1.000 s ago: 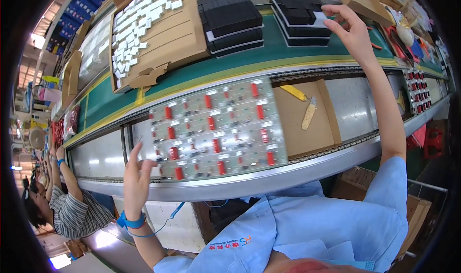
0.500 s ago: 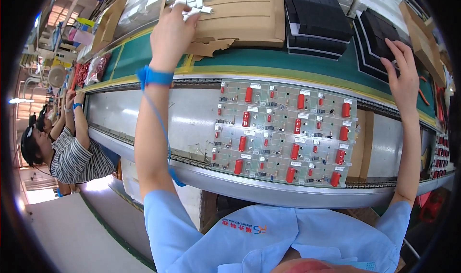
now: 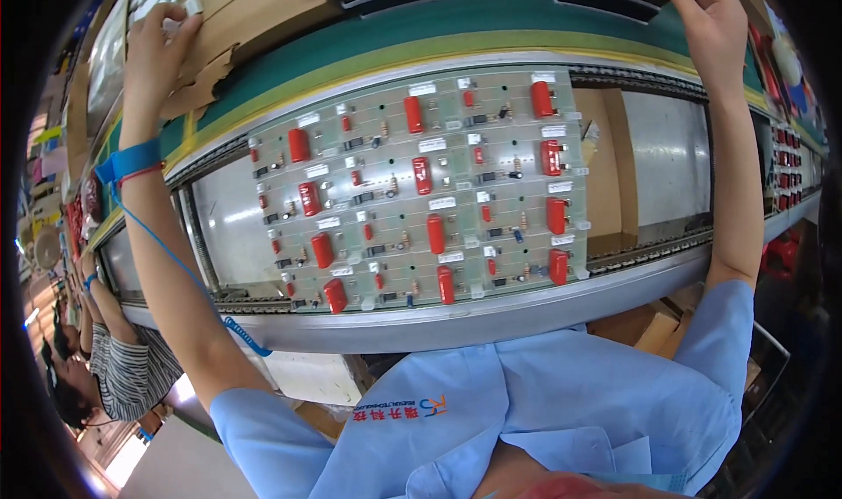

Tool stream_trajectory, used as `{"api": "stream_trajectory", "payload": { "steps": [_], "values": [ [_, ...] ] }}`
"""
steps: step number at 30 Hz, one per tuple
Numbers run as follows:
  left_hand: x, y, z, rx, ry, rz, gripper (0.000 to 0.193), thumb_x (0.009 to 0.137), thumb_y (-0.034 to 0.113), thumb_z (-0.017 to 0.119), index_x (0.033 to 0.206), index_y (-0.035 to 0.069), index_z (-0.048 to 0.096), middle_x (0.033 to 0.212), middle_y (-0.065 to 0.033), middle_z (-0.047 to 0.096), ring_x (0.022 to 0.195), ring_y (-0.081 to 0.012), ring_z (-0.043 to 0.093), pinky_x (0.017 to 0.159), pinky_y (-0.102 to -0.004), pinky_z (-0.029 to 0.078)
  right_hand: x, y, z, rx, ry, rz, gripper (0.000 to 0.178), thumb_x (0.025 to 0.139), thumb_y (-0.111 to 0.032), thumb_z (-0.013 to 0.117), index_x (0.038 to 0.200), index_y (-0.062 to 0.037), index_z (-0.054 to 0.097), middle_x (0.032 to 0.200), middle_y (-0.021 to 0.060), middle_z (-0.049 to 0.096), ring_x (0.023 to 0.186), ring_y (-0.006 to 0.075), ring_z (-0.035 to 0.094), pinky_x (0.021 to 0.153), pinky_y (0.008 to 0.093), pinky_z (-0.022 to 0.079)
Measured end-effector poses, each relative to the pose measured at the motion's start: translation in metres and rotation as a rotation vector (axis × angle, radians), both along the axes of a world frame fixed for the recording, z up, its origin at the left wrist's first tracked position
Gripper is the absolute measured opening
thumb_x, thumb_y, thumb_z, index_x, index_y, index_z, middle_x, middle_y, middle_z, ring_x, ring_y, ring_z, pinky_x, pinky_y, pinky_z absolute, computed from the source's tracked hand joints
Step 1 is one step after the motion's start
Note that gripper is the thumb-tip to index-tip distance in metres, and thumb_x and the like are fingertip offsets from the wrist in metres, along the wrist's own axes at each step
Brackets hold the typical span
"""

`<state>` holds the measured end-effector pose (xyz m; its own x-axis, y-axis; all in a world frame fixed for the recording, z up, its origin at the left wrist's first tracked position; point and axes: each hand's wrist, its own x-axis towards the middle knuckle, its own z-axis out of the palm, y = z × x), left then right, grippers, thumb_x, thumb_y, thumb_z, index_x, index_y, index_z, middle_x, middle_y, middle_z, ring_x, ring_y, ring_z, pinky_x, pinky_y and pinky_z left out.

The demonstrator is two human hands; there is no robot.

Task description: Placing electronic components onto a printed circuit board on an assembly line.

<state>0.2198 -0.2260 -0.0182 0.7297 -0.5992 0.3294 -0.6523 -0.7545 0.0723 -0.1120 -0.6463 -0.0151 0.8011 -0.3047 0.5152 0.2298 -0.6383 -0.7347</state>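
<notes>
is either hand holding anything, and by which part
A small white piece shows at the fingertips of the left hand; whether gripped, and where, can't be told. The right hand is partly cropped: can't tell.

Hands [image 3: 158, 52] spread wide, circuit board [image 3: 409, 215] on conveyor [image 3: 395, 332]

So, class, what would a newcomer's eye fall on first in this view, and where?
First, the pale green circuit board in the middle, dotted with bright red components. Next, the blue wristband at the left, its cord running down beside the forearm. Then the left hand at upper left, its fingertips by a small white piece.
</notes>
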Motion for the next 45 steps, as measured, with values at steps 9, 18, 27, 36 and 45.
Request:
{"api": "stream_trajectory", "payload": {
  "steps": [9,18,27,36,45],
  "values": [
    [-0.011,0.003,0.004,-0.066,0.090,-0.190,0.028,0.095,0.023,0.066,0.120,0.011,0.065,0.107,-0.0098,0.060,0.080,-0.0156,0.061,0.074,-0.0297,0.049,-0.055,-0.007,-0.001,0.495,0.345,0.266,0.043,0.096,-0.026,0.062,0.130,0.0006,0.055,0.111,0.0116,0.065,0.097,0.0125,0.064,0.078,0.0186,0.052],
    [-0.023,-0.002,0.011,-0.001,0.162,-0.020,0.022,0.093,0.015,0.065,0.113,0.005,0.067,0.100,-0.0083,0.072,0.086,-0.0162,0.067,0.076,-0.0304,0.051,-0.076,0.015,-0.006,0.718,0.526,0.364,0.044,0.088,-0.030,0.071,0.120,-0.0007,0.060,0.107,0.0070,0.064,0.092,0.0118,0.067,0.067,0.0195,0.053],
    [-0.008,0.012,0.034,-0.309,0.260,0.041,0.031,0.097,0.015,0.063,0.125,0.002,0.065,0.110,-0.0084,0.072,0.094,-0.0177,0.067,0.082,-0.0279,0.050,-0.079,0.010,-0.010,0.746,0.528,0.388,0.041,0.088,-0.028,0.072,0.118,-0.0020,0.062,0.108,0.0057,0.065,0.092,0.0122,0.067,0.069,0.0213,0.052],
    [0.021,0.059,0.044,-2.181,1.768,-0.180,0.027,0.098,-0.007,0.041,0.124,-0.013,0.042,0.107,-0.0193,0.045,0.102,-0.0294,0.048,0.092,-0.0421,0.048,-0.075,0.013,-0.015,0.744,0.519,0.369,0.041,0.089,-0.029,0.071,0.120,-0.0037,0.062,0.107,0.0045,0.066,0.093,0.0111,0.067,0.070,0.0200,0.050],
    [-0.141,-0.049,0.073,-1.132,1.442,-0.438,0.054,0.103,0.005,0.046,0.150,-0.010,0.024,0.120,-0.0136,0.052,0.081,-0.0089,0.046,0.060,-0.0194,0.041,-0.070,0.013,-0.014,0.709,0.549,0.360,0.044,0.088,-0.034,0.071,0.119,-0.0038,0.062,0.106,0.0041,0.066,0.090,0.0103,0.066,0.070,0.0194,0.049]
  ]
}}
